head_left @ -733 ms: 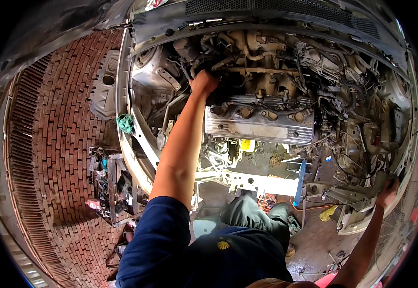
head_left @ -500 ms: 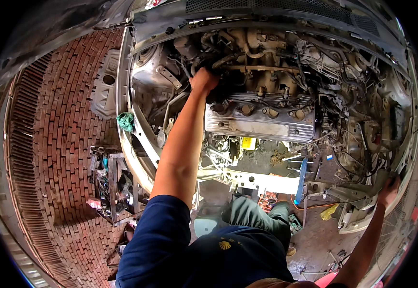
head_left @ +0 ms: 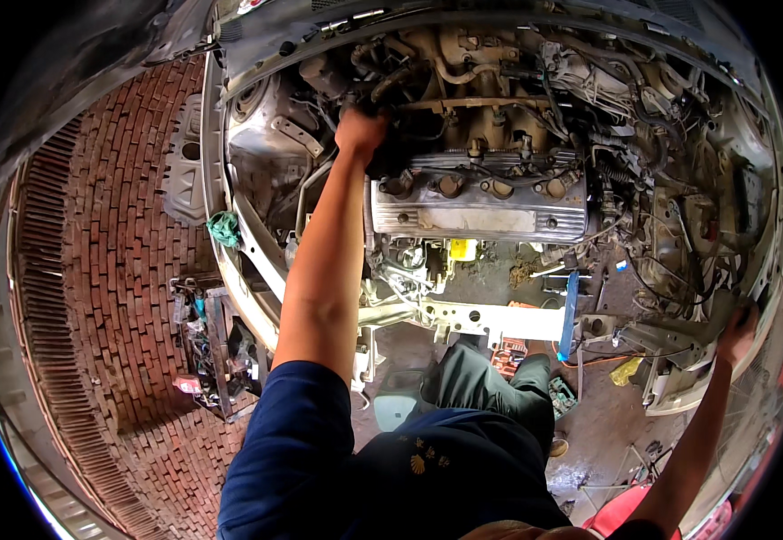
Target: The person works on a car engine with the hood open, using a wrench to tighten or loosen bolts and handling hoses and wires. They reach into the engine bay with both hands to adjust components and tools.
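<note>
The open engine bay [head_left: 256, 153] filled the top; the silver engine cover [head_left: 481, 214] lay mid-bay, a small yellow tag [head_left: 461, 249] below its front edge. The left hand [head_left: 360, 130] reached among dark hoses [head_left: 391, 81] at the cover's left rear corner, fingers hidden. The right hand [head_left: 738, 324] gripped the right fender [head_left: 697, 378].

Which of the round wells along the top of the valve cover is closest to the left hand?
The leftmost well, at the cover's left end. It sits just below and right of the left hand; the other three run off to the right.
</note>
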Demonstrator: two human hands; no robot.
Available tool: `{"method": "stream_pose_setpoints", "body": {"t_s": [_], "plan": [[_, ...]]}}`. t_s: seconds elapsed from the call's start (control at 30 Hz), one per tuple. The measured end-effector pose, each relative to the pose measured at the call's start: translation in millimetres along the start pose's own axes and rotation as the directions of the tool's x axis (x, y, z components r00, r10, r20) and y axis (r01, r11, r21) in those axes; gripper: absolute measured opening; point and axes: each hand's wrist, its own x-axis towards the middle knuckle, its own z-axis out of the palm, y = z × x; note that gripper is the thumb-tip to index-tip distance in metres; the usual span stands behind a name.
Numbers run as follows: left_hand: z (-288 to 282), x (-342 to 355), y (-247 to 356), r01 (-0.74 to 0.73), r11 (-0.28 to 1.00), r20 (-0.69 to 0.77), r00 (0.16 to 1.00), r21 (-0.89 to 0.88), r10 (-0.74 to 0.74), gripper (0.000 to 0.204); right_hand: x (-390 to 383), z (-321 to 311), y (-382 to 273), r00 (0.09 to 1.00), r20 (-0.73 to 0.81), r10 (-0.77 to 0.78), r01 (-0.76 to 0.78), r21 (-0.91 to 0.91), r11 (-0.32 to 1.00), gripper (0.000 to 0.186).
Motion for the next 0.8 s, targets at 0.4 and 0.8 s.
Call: {"method": "stream_pose_setpoints", "body": {"t_s": [0.4, 0.8], "plan": [[1, -9, -2, -0.257, 0.952, 0.019, 0.964, -0.167, 0.263, 0.048, 0, 5, 15, 0.999, -0.023, 0.03, -0.03, -0.016, 0.999, 0.05], [11, -43, -6, -0.336, 0.925, -0.325, 0.907, -0.177, 0.267, 0.034, -4, -2, 19, 0.999, -0.041, -0.002, 0.001, -0.036, 0.999, 0.05]]}}
